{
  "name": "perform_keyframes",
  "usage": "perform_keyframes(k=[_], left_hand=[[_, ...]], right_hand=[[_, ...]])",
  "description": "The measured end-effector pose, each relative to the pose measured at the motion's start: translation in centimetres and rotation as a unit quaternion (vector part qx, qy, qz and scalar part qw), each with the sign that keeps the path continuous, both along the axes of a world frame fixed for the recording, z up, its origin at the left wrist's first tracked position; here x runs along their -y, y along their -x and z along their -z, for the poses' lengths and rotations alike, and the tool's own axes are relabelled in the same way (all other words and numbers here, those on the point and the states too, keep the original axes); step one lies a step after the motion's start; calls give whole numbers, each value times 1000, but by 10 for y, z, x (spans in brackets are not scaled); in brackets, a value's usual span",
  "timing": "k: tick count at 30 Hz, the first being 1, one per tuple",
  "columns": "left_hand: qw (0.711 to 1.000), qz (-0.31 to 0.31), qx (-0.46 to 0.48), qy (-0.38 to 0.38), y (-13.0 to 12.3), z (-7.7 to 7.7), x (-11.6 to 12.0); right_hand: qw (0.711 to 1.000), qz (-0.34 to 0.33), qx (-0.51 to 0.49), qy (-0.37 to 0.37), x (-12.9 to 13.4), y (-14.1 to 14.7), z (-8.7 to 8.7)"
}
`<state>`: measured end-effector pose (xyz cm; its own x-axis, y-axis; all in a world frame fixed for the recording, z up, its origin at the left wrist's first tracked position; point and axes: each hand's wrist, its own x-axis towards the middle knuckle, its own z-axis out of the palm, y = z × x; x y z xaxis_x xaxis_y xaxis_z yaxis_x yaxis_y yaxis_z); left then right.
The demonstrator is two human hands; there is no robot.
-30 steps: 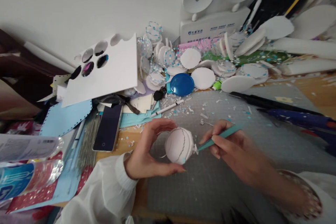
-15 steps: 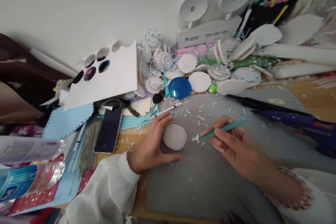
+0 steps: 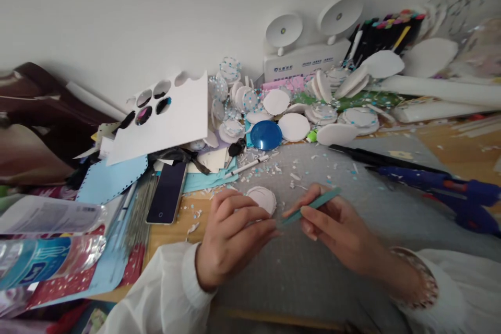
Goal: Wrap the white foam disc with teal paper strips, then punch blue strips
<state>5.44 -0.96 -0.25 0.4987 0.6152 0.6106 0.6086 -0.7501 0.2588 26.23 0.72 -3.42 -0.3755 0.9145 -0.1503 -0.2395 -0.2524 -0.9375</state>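
A pair of teal tweezers (image 3: pixel 321 204) is held in my right hand (image 3: pixel 340 232), pinched between thumb and fingers, its tip pointing left. My left hand (image 3: pixel 237 235) is back up, fingers bent and pressed together. Its fingertips are by the tweezers' tip; the thumb and anything pinched there are hidden. Just behind my left fingers, a round white disc (image 3: pixel 263 199) with a raised rim lies on the grey cutting mat (image 3: pixel 297 276), partly covered by that hand. Small white and blue scraps are scattered behind the disc.
A blue round lid (image 3: pixel 266 135) and several white discs (image 3: pixel 295 127) line the back. On the right lie a blue glue gun (image 3: pixel 426 180) and a black tool (image 3: pixel 376 157). To the left are a phone (image 3: pixel 167 193), a white board with holes (image 3: pixel 168 122) and a plastic bottle (image 3: pixel 50 258).
My left hand has left its spread pose around the disc, closed its fingers and moved to the tweezers' tip. The white scrap seen at the tip no longer shows. The view has shifted slightly.
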Motion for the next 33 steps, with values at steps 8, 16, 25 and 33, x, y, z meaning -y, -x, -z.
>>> perform_keyframes(k=[8, 16, 25, 33], left_hand=[[995, -93, -36, 20, 39, -12, 14], [962, -194, -176, 72, 84, -1, 20], [965, -186, -148, 109, 72, -1, 13], [968, -6, -152, 197, 21, 20, -26]], right_hand=[[994, 80, -69, 32, -11, -11, 5], [989, 111, -85, 42, -16, -13, 7], [984, 172, -45, -25, -24, -13, 7], [967, 223, 33, -117, -30, -21, 10]])
